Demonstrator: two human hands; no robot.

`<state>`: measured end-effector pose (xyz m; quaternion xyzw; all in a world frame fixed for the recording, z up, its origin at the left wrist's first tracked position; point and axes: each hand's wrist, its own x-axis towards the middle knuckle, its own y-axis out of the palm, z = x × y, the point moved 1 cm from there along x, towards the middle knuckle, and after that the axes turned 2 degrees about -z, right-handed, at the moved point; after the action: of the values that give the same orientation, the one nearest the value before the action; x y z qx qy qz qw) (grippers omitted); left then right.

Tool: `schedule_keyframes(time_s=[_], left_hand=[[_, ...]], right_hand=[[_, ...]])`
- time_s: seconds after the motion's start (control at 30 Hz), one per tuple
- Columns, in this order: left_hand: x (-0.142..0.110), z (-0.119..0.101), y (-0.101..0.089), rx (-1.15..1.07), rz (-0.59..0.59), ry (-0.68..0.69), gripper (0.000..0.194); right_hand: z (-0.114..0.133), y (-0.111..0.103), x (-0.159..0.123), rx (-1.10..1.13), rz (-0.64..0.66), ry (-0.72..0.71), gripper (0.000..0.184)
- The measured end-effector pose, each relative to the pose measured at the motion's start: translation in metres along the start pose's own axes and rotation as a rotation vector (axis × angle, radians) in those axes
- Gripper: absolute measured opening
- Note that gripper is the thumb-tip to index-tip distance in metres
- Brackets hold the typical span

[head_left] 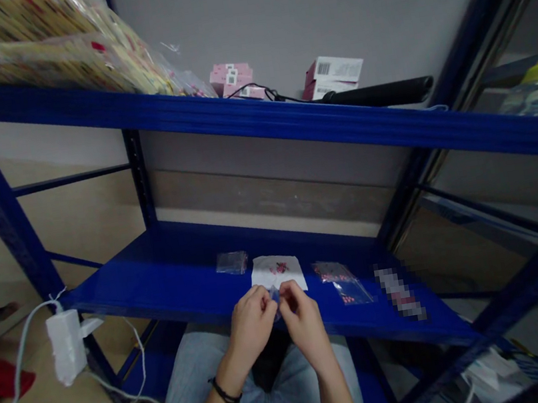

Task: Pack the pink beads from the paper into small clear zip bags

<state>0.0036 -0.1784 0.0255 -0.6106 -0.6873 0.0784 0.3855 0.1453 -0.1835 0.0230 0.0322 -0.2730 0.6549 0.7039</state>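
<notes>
My left hand (252, 317) and my right hand (300, 315) meet at the front edge of the blue shelf, fingertips pinched. Between them is a small clear plastic bag (274, 293), largely hidden by the fingers. Just beyond lies a sheet of white paper (262, 273) bearing a little heap of small pink and red pieces (280, 268). Left of the paper sits a stack of flat clear bags (232, 263). To the right, clear bags with small reddish pieces (345, 284) lie overlapping.
A pixelated item (400, 294) lies at the lower shelf's right. The upper shelf (257, 119) carries a big bag of yellowish packets (39, 54), pink boxes (233, 77), white-and-pink boxes (333, 74) and a black rod (379, 95). A white power adapter (67, 346) hangs by the left post.
</notes>
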Motion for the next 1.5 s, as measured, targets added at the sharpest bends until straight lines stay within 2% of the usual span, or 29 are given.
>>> schedule_keyframes(time_s=[0.13,0.2,0.27,0.4,0.5,0.6,0.63,0.73,0.83,0.93,1.03,1.13,1.23,1.3,1.4,1.5], left_hand=[[0.003,0.006,-0.009,0.051,0.124,0.026,0.015],[0.003,0.005,-0.015,0.076,0.173,0.055,0.014],[0.002,0.001,-0.019,0.112,0.183,0.085,0.014],[-0.001,-0.006,-0.023,0.096,0.188,0.127,0.015],[-0.003,0.000,-0.026,-0.072,0.252,0.173,0.014],[-0.004,0.012,-0.026,-0.233,0.383,0.226,0.066],[-0.005,0.015,-0.025,-0.263,0.426,0.234,0.075],[-0.006,0.020,-0.021,-0.316,0.486,0.229,0.071],[-0.008,0.020,-0.015,-0.328,0.462,0.215,0.068],[-0.010,0.026,-0.010,-0.346,0.424,0.203,0.060],[-0.006,0.036,-0.014,-0.359,0.351,0.183,0.048],[0.010,0.034,-0.029,-0.281,0.273,0.220,0.041],[0.038,0.005,-0.040,-0.034,0.243,0.402,0.048],[0.056,-0.023,-0.037,0.210,0.317,0.600,0.042],[0.075,-0.056,-0.019,0.503,0.403,0.835,0.019],[0.084,-0.068,-0.003,0.623,0.433,0.946,0.009]], right_hand=[[0.009,-0.012,0.000,-0.227,0.115,-0.108,0.025],[0.013,-0.011,-0.002,-0.292,0.185,-0.127,0.024],[0.016,-0.004,-0.005,-0.375,0.194,-0.138,0.021],[0.021,0.007,-0.008,-0.496,0.159,-0.093,0.017],[0.023,0.002,-0.007,-0.535,0.216,-0.022,0.013],[0.026,-0.009,-0.003,-0.522,0.336,0.017,0.010],[0.026,-0.011,-0.002,-0.504,0.375,0.020,0.008],[0.025,-0.014,0.001,-0.436,0.450,0.016,0.006],[0.020,-0.014,0.004,-0.381,0.466,0.015,0.002],[0.016,-0.018,0.008,-0.271,0.469,-0.004,0.009],[0.010,-0.025,0.011,0.015,0.355,0.012,0.014],[-0.003,-0.023,0.013,0.476,0.040,0.193,0.022],[-0.021,-0.004,0.016,0.922,-0.220,0.381,0.028],[-0.031,0.011,0.020,1.110,-0.297,0.425,0.023],[-0.043,0.025,0.027,1.239,-0.393,0.414,0.013],[-0.054,0.029,0.032,1.303,-0.479,0.461,0.013]])
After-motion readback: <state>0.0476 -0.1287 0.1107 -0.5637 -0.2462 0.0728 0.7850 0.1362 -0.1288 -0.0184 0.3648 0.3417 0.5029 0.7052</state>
